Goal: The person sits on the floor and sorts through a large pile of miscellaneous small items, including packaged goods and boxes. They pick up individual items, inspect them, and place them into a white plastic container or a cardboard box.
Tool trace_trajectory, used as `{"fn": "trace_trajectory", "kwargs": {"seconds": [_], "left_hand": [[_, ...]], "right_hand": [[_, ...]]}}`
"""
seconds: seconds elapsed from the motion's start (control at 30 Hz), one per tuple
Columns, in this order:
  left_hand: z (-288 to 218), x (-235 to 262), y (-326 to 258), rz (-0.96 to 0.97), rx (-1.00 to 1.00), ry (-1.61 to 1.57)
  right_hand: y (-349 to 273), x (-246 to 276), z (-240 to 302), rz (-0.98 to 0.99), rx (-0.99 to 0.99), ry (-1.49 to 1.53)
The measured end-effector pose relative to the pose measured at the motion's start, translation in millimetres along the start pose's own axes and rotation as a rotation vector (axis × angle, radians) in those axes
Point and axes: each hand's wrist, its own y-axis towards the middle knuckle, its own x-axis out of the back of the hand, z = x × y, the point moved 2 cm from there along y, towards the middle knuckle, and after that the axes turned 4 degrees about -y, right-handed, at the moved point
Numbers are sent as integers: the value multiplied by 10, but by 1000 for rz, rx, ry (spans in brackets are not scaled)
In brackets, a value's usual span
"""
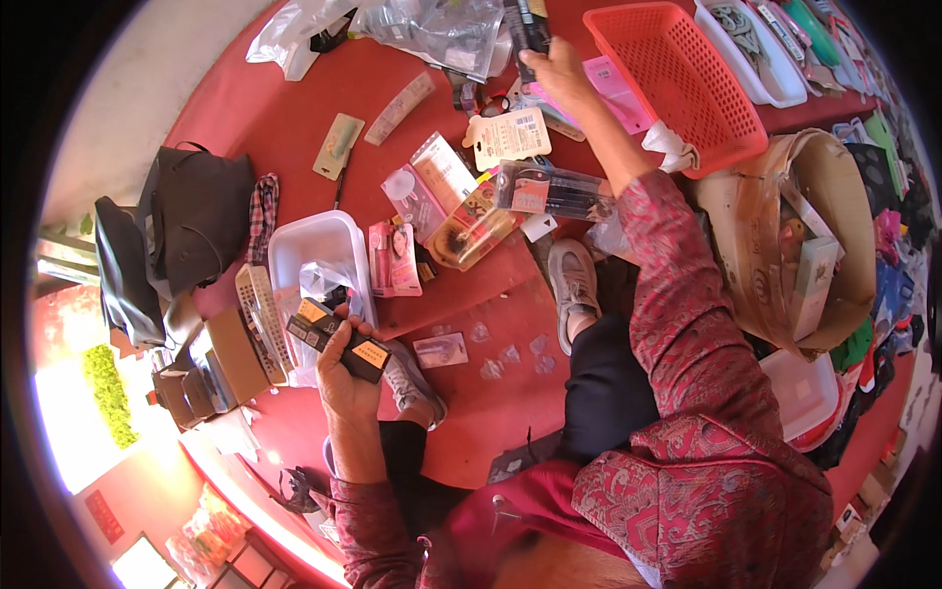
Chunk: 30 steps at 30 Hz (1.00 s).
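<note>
In my left hand [343, 378] is a small black box [340, 344] with gold-yellow panels, the fingers wrapped round it. It is held over the near end of a white plastic basket [365, 245] that has clear plastic wrapping in it. My right arm stretches far forward. At its end my right hand [561, 74] closes on a black package [528, 37] with a yellowish patch, partly cut off by the upper rim. Close to that hand lie a pink packet [613, 93] and a clear plastic bag [432, 34].
A red perforated basket [677, 83] stands at the far right, near an open cardboard box [721, 231] holding packages. Between my arms lie a brush in clear packaging [466, 236], a cream card [507, 135] and a pink package [394, 257]. Dark bags [201, 211] are at left.
</note>
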Motion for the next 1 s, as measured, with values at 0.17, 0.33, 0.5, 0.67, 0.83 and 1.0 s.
{"fn": "trace_trajectory", "kwargs": {"seconds": [0.17, 0.33, 0.5, 0.67, 0.83, 1.0], "left_hand": [[-39, 86, -37, -26, 13, -53], [-20, 90, -28, 47, 69, -71], [8, 35, -44, 31, 45, -26], [7, 1, -42, 51, 31, -63], [9, -118, -72, 136, 17, -184], [102, -289, -70, 189, 19, -251]], "right_hand": [[-655, 511, 314, 278, -316, 344], [-764, 130, -21, 548, -314, -133], [-578, -89, 541, 494, -140, -404], [-502, 131, 350, 358, -118, -353], [-855, 140, 987, 694, -577, 691], [-1381, 1, 1930, 731, -401, 505]]}}
